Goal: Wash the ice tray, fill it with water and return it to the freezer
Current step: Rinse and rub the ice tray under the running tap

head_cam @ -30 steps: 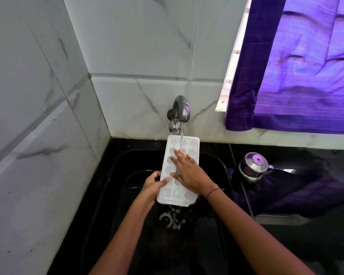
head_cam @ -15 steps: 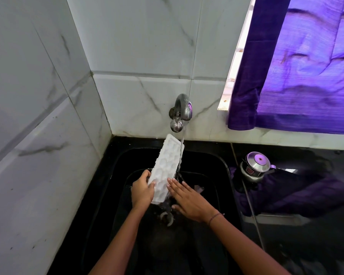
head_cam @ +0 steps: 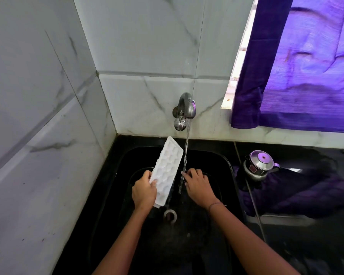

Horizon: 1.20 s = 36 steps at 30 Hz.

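Both forearms are cut off at the near edge. Below the tap (head_cam: pixel 187 106), the left hand (head_cam: pixel 144 190) grips the tilted ice tray (head_cam: pixel 168 171) left of the stream (head_cam: pixel 186 151). The right hand (head_cam: pixel 197 185) is under the stream, fingertips hidden, grip undeterminable. The label on the steel pot (head_cam: pixel 258 165) right of the tap is unreadable.

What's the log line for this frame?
phase: wash | left hand: grips ice tray, tilted, beside water stream | right hand: in stream, holds nothing | tap: running
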{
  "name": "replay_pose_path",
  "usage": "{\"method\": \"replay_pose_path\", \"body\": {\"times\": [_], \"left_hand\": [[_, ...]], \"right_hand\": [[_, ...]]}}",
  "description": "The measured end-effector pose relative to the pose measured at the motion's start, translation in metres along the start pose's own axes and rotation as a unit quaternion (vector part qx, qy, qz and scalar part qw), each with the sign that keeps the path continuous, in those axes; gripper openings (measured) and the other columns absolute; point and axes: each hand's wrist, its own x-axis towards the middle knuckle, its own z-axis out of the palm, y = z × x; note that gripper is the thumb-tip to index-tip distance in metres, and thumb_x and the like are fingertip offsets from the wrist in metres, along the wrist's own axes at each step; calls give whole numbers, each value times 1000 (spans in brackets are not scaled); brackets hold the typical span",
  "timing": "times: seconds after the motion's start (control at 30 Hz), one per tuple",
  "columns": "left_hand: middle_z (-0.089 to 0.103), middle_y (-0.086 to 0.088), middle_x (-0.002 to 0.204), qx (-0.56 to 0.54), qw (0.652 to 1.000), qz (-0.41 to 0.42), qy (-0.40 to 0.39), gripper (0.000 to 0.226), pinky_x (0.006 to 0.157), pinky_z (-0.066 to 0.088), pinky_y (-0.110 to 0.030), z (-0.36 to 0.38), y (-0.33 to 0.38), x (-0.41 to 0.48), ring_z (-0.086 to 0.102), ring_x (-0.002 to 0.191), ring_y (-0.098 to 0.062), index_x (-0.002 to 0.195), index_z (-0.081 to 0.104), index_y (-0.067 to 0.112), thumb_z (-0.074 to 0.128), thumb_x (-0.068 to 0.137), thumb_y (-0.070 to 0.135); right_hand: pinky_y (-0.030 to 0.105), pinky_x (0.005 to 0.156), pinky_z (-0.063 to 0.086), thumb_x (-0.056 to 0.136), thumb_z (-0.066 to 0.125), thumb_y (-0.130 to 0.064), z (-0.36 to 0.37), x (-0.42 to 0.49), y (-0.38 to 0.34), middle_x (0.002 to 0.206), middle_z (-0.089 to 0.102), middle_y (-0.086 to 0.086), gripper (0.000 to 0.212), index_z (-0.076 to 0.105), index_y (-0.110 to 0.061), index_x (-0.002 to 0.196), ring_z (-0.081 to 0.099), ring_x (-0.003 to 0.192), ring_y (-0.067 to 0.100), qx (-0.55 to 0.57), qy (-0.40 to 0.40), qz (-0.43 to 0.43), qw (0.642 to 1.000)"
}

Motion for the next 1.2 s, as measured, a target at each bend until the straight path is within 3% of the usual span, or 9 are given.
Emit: {"method": "replay_pose_path", "body": {"times": [0.1, 0.23, 0.43, 0.57, 0.77, 1.0, 1.2], "left_hand": [[61, 7, 82, -91, 993, -64, -49, 12, 67, 38, -27, 0, -1, -2, 58, 77, -16, 81, 53, 20, 65, 85, 21], [67, -3, 85, -201, 967, -117, -101, 15, 72, 52, -36, 2, -2, -9, 64, 79, -22, 78, 55, 16, 69, 82, 17], [68, -6, 80, -331, 920, -153, -145, 15, 65, 54, -33, -1, 6, -17, 64, 69, -19, 77, 57, 13, 71, 80, 9], [69, -10, 82, -361, 900, -176, -171, 12, 70, 56, -38, -2, 8, -22, 66, 72, -23, 82, 57, 10, 69, 82, 8], [70, -4, 72, -380, 887, -182, -187, 11, 48, 52, -25, -4, 10, -23, 69, 57, -13, 85, 58, 9, 69, 82, 9], [69, -6, 81, -386, 885, -174, -195, 9, 52, 53, -29, -12, 11, -12, 68, 68, -19, 87, 57, 8, 65, 84, 5], [69, -12, 89, -431, 858, -187, -207, 10, 54, 56, -31, -14, 12, -10, 68, 76, -26, 90, 56, 8, 64, 85, 3]], "right_hand": [[39, 97, 36, 96, 41, -25, -9, 8, 3, 136, 37, 4, 49, 33, -27, 144, 35, 123, 26, 24, 27, 26, 999], [40, 98, 36, 98, 39, -31, -16, 15, 6, 136, 36, 3, 42, 40, -28, 140, 34, 124, 25, 57, 51, 44, 996], [39, 91, 41, 98, 38, -42, -23, 14, 4, 131, 41, 5, 41, 43, -26, 135, 39, 117, 24, 99, 78, 88, 988], [35, 82, 45, 98, 40, -34, -32, 18, 6, 122, 43, 6, 35, 46, -19, 129, 45, 109, 24, 111, 53, 83, 989], [33, 85, 48, 99, 41, -29, -45, 24, 9, 123, 40, 9, 37, 45, -18, 134, 48, 108, 24, 176, -13, 77, 981], [32, 74, 48, 101, 34, -29, -52, 28, 4, 118, 41, 10, 38, 45, -14, 134, 50, 92, 22, 166, 0, 68, 984], [33, 73, 43, 100, 33, -31, -56, 32, 5, 123, 45, 8, 36, 45, -15, 130, 44, 111, 24, 131, 14, 55, 990]]}}
